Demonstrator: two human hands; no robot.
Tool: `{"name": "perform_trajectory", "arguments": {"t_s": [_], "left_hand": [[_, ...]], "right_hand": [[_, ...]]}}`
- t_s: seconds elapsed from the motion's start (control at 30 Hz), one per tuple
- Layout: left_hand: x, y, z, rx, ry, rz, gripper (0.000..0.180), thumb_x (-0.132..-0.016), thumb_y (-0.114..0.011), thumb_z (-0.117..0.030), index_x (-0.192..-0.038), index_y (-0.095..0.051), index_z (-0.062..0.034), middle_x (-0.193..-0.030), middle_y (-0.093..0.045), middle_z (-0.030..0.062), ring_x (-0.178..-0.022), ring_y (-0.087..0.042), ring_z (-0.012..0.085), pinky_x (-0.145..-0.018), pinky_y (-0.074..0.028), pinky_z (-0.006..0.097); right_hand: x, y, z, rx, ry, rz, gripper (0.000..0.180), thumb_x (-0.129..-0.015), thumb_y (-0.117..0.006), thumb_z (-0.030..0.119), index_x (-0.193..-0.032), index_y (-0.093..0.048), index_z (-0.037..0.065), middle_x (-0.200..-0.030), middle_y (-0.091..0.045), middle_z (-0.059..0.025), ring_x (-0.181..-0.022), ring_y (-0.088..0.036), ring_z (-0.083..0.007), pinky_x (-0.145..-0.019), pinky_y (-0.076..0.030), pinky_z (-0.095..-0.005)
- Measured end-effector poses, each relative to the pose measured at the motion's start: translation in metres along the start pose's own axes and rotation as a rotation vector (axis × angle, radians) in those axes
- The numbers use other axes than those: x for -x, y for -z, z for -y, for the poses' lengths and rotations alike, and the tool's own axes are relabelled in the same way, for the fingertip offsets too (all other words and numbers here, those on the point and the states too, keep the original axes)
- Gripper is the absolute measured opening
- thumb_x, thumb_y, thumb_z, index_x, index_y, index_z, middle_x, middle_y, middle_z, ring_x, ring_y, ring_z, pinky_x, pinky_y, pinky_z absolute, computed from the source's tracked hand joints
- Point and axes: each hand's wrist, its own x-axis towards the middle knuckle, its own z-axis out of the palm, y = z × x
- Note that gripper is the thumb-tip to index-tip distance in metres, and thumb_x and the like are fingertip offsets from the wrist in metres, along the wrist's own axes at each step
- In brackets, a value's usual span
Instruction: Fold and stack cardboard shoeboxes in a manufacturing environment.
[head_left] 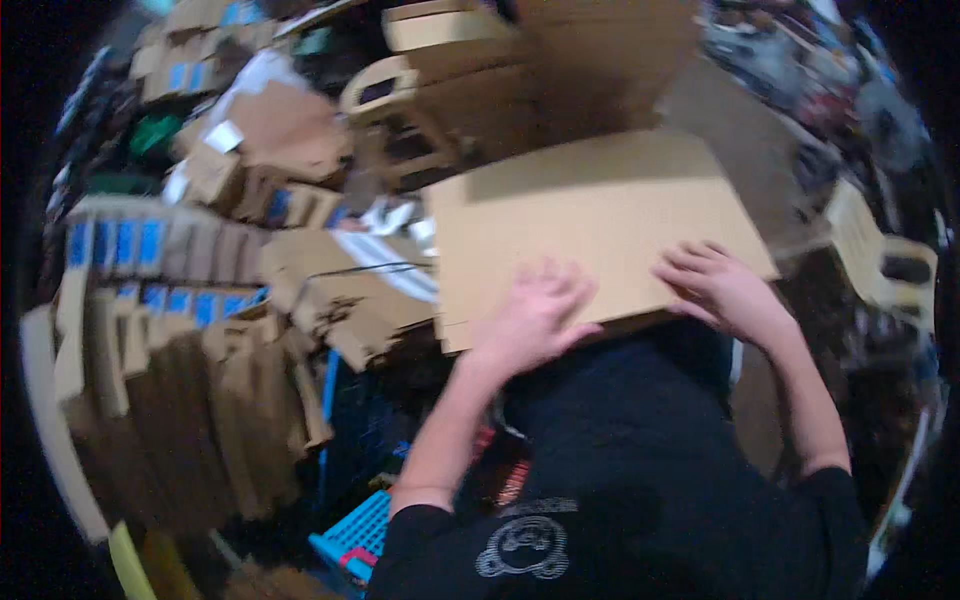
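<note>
A flat tan cardboard sheet (pixel 600 215) lies in front of me, close to my body. Doubled edges show at its left corner, so more than one layer may be there. My left hand (pixel 535 315) rests on its near left part, fingers spread, thumb pointing right. On the near right part lies my right hand (pixel 725 295), its fingers stretched out over the near edge area. Neither hand grips anything. Behind the sheet a darker brown cardboard panel (pixel 600 60) stands up and throws a shadow on the far part. Motion blurs the fingers slightly.
Several folded cardboard pieces (pixel 200 430) stand packed upright at the left. A torn flattened carton (pixel 350 290) lies beside the sheet. Pale plastic chairs or stools stand behind and at the right (pixel 895 270). A blue plastic basket (pixel 355 530) sits low by my left side.
</note>
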Motion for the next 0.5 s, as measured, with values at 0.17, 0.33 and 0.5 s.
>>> {"name": "perform_trajectory", "arguments": {"t_s": [0.17,0.33,0.5], "left_hand": [[-0.015,-0.015,-0.010,0.077,0.014,0.066,0.066,-0.108,-0.057,-0.055,-0.154,-0.056,-0.0079,-0.160,-0.053,0.0226,-0.149,-0.047,0.0488,-0.126,-0.033,0.063],[-0.009,-0.005,-0.010,0.074,0.030,0.075,0.068,-0.106,-0.060,-0.053,-0.156,-0.053,-0.0076,-0.159,-0.053,0.0222,-0.150,-0.047,0.0484,-0.125,-0.036,0.066],[-0.011,-0.001,-0.015,0.044,0.035,0.075,0.069,-0.104,-0.065,-0.051,-0.154,-0.053,-0.0055,-0.158,-0.053,0.0219,-0.150,-0.047,0.0476,-0.124,-0.036,0.066]], "right_hand": [[0.016,0.010,0.013,0.026,-0.090,-0.037,0.061,-0.093,-0.080,0.035,-0.146,-0.065,0.010,-0.154,-0.061,-0.0158,-0.147,-0.052,-0.0395,-0.128,-0.036,-0.0527],[0.009,0.018,0.011,0.034,-0.141,-0.005,0.076,-0.085,-0.086,0.035,-0.152,-0.061,0.013,-0.163,-0.053,-0.0152,-0.154,-0.043,-0.0419,-0.129,-0.034,-0.0536],[0.015,0.018,-0.014,0.154,-0.261,-0.019,0.095,-0.077,-0.090,0.043,-0.160,-0.053,0.014,-0.173,-0.038,-0.0164,-0.161,-0.030,-0.0454,-0.131,-0.031,-0.0540]]}}
